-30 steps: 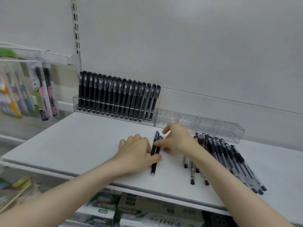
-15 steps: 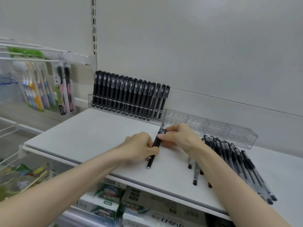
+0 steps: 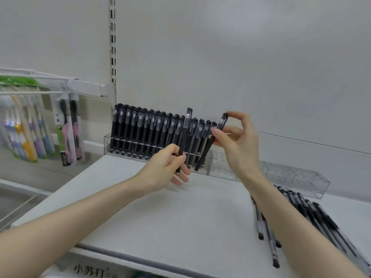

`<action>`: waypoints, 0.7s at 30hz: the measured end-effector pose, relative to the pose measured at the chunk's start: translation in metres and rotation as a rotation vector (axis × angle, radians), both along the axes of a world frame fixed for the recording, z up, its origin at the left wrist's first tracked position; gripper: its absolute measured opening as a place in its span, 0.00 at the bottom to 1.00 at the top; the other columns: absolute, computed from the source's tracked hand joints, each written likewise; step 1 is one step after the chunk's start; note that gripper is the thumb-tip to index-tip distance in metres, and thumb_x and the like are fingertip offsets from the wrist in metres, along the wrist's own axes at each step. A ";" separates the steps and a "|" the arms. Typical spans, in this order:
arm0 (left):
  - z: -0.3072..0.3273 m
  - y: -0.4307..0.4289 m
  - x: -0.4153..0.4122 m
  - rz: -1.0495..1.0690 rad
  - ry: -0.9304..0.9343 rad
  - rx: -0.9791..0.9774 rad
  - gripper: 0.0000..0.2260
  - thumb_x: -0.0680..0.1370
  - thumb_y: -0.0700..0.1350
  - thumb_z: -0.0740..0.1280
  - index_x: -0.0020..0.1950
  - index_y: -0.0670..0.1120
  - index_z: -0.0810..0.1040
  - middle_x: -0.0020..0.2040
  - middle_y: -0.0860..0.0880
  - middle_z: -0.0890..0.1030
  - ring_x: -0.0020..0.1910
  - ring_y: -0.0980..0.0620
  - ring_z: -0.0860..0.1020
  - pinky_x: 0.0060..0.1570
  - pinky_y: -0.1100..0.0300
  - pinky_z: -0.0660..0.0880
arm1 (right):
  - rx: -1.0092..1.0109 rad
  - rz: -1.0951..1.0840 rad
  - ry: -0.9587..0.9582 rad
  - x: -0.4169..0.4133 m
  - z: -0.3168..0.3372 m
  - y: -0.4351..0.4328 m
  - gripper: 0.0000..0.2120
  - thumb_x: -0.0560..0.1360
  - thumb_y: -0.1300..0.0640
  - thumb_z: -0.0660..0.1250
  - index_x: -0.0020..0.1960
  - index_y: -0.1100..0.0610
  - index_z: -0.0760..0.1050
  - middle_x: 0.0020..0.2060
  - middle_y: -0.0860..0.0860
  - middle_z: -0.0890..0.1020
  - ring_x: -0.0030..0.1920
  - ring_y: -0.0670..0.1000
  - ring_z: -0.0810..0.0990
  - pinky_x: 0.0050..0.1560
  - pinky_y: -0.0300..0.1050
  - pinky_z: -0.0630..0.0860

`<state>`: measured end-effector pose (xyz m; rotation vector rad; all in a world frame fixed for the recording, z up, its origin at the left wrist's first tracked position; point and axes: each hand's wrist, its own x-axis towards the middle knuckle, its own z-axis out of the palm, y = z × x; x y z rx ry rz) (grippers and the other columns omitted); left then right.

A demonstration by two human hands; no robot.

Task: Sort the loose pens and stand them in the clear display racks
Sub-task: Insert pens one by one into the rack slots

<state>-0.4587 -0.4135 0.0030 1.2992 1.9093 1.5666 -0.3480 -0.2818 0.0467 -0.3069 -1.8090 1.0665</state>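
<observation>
Now slotting pens into the rack [image 3: 106, 142]. Pinching one pen [image 3: 205, 154] in the right hand [image 3: 239, 149], long axis leaning, cap up and to the right, tip down-left just at the end of the filled row [image 3: 140, 133]. Gripping a second pen [image 3: 184, 135] low in the left hand [image 3: 164, 169], near upright, cap up, in front of that row. Next, probably: steer the tip into a free hole, straighten to match the neighbours, release. Plenty left: loose pens [image 3: 313, 215] flat on the shelf [image 3: 180, 217], by the empty rack [image 3: 297, 177].
</observation>
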 end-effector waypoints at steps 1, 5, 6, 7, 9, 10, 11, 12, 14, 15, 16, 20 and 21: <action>-0.001 0.001 -0.007 -0.003 0.034 0.002 0.07 0.83 0.43 0.55 0.54 0.41 0.69 0.42 0.43 0.82 0.37 0.48 0.81 0.39 0.52 0.80 | 0.045 -0.042 0.021 -0.005 0.002 0.001 0.18 0.73 0.63 0.70 0.58 0.49 0.70 0.42 0.55 0.84 0.42 0.52 0.84 0.49 0.55 0.81; -0.002 0.013 -0.035 -0.068 0.124 0.024 0.07 0.83 0.42 0.52 0.57 0.46 0.67 0.35 0.48 0.74 0.30 0.52 0.71 0.35 0.50 0.74 | 0.161 -0.188 0.095 -0.027 0.009 0.003 0.20 0.73 0.65 0.69 0.55 0.44 0.69 0.43 0.47 0.80 0.42 0.52 0.83 0.46 0.57 0.81; -0.003 0.016 -0.038 -0.077 0.112 0.037 0.07 0.83 0.44 0.52 0.56 0.46 0.67 0.34 0.49 0.71 0.29 0.53 0.68 0.33 0.51 0.71 | 0.184 -0.219 0.104 -0.029 0.009 0.004 0.20 0.73 0.65 0.70 0.55 0.44 0.69 0.43 0.45 0.79 0.43 0.51 0.82 0.46 0.57 0.80; -0.005 0.019 -0.041 -0.085 0.094 0.052 0.07 0.83 0.45 0.51 0.54 0.46 0.67 0.33 0.50 0.68 0.29 0.53 0.65 0.32 0.52 0.67 | 0.206 -0.255 0.109 -0.033 0.008 0.005 0.20 0.73 0.65 0.70 0.55 0.45 0.69 0.42 0.45 0.78 0.43 0.50 0.81 0.46 0.56 0.80; -0.010 0.025 -0.044 -0.065 0.073 0.087 0.09 0.83 0.48 0.52 0.51 0.43 0.66 0.32 0.52 0.65 0.30 0.54 0.62 0.31 0.57 0.62 | 0.236 -0.300 0.110 -0.039 0.005 0.005 0.20 0.72 0.65 0.70 0.55 0.46 0.69 0.41 0.43 0.78 0.43 0.46 0.79 0.45 0.54 0.80; -0.014 0.027 -0.044 -0.040 0.074 0.109 0.10 0.83 0.48 0.52 0.49 0.42 0.65 0.31 0.53 0.65 0.30 0.54 0.61 0.31 0.59 0.61 | 0.241 -0.307 0.104 -0.042 0.003 0.005 0.20 0.72 0.65 0.70 0.55 0.45 0.69 0.41 0.43 0.77 0.42 0.43 0.78 0.45 0.51 0.80; -0.018 0.028 -0.044 -0.016 0.075 0.131 0.10 0.83 0.48 0.53 0.48 0.42 0.65 0.31 0.53 0.65 0.29 0.55 0.61 0.31 0.60 0.61 | 0.247 -0.308 0.094 -0.044 0.000 0.004 0.20 0.72 0.65 0.70 0.55 0.44 0.69 0.40 0.42 0.77 0.41 0.41 0.78 0.44 0.48 0.80; -0.022 0.028 -0.044 -0.007 0.073 0.151 0.10 0.82 0.48 0.53 0.47 0.42 0.65 0.30 0.54 0.65 0.29 0.55 0.61 0.31 0.60 0.61 | 0.256 -0.312 0.080 -0.047 -0.002 0.003 0.21 0.72 0.65 0.70 0.54 0.43 0.69 0.40 0.41 0.76 0.41 0.40 0.77 0.43 0.46 0.80; -0.028 0.028 -0.044 -0.021 0.069 0.176 0.11 0.82 0.48 0.53 0.47 0.42 0.66 0.29 0.55 0.64 0.30 0.54 0.61 0.32 0.57 0.60 | 0.274 -0.317 0.050 -0.050 -0.006 0.005 0.21 0.72 0.65 0.71 0.54 0.43 0.69 0.39 0.40 0.76 0.41 0.40 0.77 0.42 0.42 0.79; -0.030 0.027 -0.045 -0.029 0.067 0.187 0.11 0.82 0.49 0.53 0.47 0.42 0.66 0.29 0.54 0.64 0.30 0.53 0.61 0.33 0.55 0.60 | 0.282 -0.319 0.033 -0.051 -0.008 0.006 0.20 0.72 0.64 0.71 0.54 0.43 0.70 0.39 0.40 0.76 0.40 0.40 0.78 0.42 0.40 0.79; -0.030 0.026 -0.045 -0.036 0.066 0.196 0.11 0.82 0.49 0.53 0.48 0.42 0.66 0.29 0.53 0.64 0.30 0.53 0.61 0.33 0.54 0.60 | 0.289 -0.321 0.013 -0.051 -0.010 0.007 0.20 0.72 0.64 0.71 0.55 0.44 0.70 0.39 0.40 0.77 0.40 0.41 0.78 0.42 0.37 0.78; -0.029 0.026 -0.046 -0.046 0.042 0.208 0.11 0.82 0.49 0.53 0.47 0.42 0.65 0.29 0.55 0.64 0.30 0.54 0.61 0.32 0.56 0.60 | 0.315 -0.343 -0.106 -0.048 -0.014 0.016 0.18 0.72 0.62 0.72 0.58 0.50 0.73 0.37 0.43 0.78 0.39 0.40 0.78 0.41 0.29 0.74; -0.029 0.026 -0.046 -0.052 0.040 0.204 0.10 0.82 0.49 0.53 0.46 0.43 0.66 0.28 0.56 0.64 0.29 0.54 0.61 0.32 0.57 0.60 | 0.320 -0.345 -0.130 -0.047 -0.015 0.018 0.18 0.72 0.62 0.72 0.58 0.52 0.73 0.36 0.44 0.79 0.38 0.41 0.79 0.41 0.29 0.74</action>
